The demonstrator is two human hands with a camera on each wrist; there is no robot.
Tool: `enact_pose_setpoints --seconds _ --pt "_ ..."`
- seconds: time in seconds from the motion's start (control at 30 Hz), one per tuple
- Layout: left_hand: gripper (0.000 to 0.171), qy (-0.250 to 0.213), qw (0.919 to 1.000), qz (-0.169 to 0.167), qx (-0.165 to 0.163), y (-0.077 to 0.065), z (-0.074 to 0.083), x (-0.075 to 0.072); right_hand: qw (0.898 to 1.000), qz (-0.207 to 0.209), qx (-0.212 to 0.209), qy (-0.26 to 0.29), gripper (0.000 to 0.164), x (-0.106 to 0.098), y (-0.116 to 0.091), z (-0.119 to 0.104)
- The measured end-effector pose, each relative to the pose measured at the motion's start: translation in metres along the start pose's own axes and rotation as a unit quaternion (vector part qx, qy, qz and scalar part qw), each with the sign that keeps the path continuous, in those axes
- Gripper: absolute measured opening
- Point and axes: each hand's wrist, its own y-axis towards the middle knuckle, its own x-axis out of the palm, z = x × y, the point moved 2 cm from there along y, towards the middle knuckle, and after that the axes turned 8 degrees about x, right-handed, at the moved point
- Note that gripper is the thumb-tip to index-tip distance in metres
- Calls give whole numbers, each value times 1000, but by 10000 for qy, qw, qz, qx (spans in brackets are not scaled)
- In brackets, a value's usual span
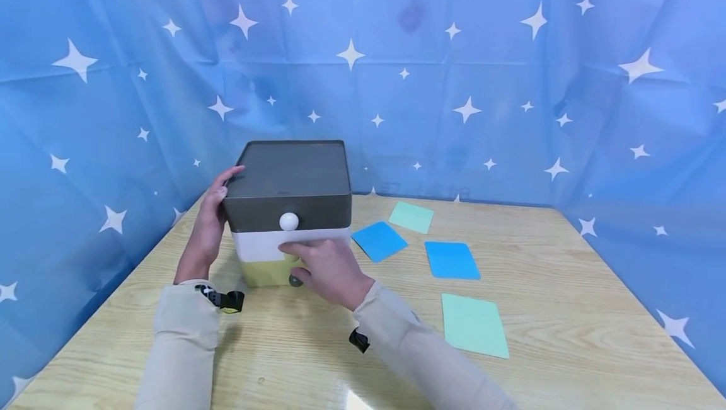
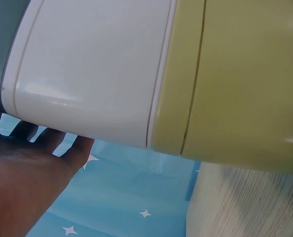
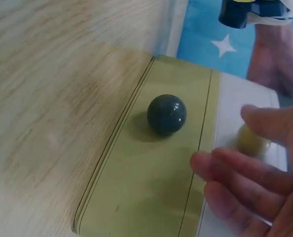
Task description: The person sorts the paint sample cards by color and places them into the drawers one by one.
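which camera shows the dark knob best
Right wrist view: the dark knob appears large and unobstructed. The head view shows it smaller, close to the right hand; the left wrist view doesn't show it.

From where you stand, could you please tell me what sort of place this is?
Probably a staged tabletop recording spot: a creased blue backdrop with white stars hangs behind and on both sides of the pale wood-grain table, and a small black device sits at the beige left sleeve.
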Motion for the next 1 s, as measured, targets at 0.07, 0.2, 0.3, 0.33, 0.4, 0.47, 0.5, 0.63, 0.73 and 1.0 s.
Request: enact_pose_setpoints --seconds 0.07,0.2,0.3,0.33,0.4,0.47,0.5,0.63,0.73,1.0 --pt "55 10 10000 5 -8 0 0 0 9999 39 24 105 29 3 2 0" --pt "55 -7 10000 10 -2 0 0 0 9997 81 55 222 23 4 3 -1" --pt "55 -20 10000 2 11 0 0 0 9998 38 51 196 25 2 1 -3" --pt "55 -17 10000 -1 7 1 0 -1 9998 24 39 171 25 1 0 -4" --pt "55 -10 10000 -13 -3 1 -1 -1 9999 10 -18 98 26 -3 -4 -6" --pt "55 14 10000 -37 -16 1 -1 -1 10000 20 -91 9 28 -7 -8 -9" --pt "55 37 10000 -51 -20 1 -1 -2 9999 52 -143 -53 28 -9 -10 -11" --pt "55 182 9997 -174 -49 1 -1 -4 9991 173 -314 -228 26 -17 -20 -18" --pt "55 273 9992 -299 -73 0 -1 -6 9982 286 -451 -268 25 -20 -26 -23" --pt "56 358 9973 -634 3 0 -2 -11 9971 354 -593 -328 26 -30 -39 -32"
